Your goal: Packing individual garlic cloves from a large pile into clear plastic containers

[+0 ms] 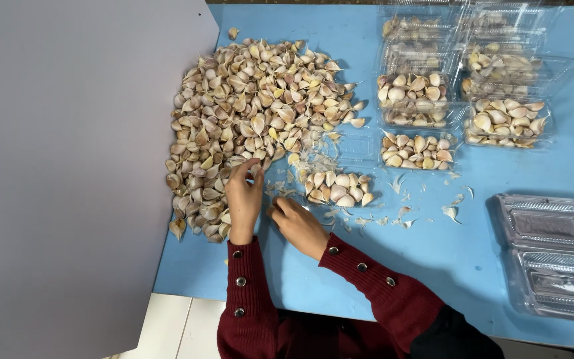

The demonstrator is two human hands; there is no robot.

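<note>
A big heap of unpeeled garlic cloves (254, 113) lies on the blue table (433, 259). My left hand (242, 196) rests at the heap's lower edge, fingers curled over a few cloves. My right hand (297, 225) lies just beside it on the table, fingers pinched near loose cloves and skins. Right in front of my hands sits an open clear plastic container (337, 188), partly filled with cloves. Both sleeves are dark red knit with small buttons.
Several filled clear containers (413, 100) of cloves stand at the back right. Empty clear lidded containers (553, 256) lie at the right edge. Papery skins (450, 211) are scattered in the middle. A large grey panel (68, 173) covers the left side.
</note>
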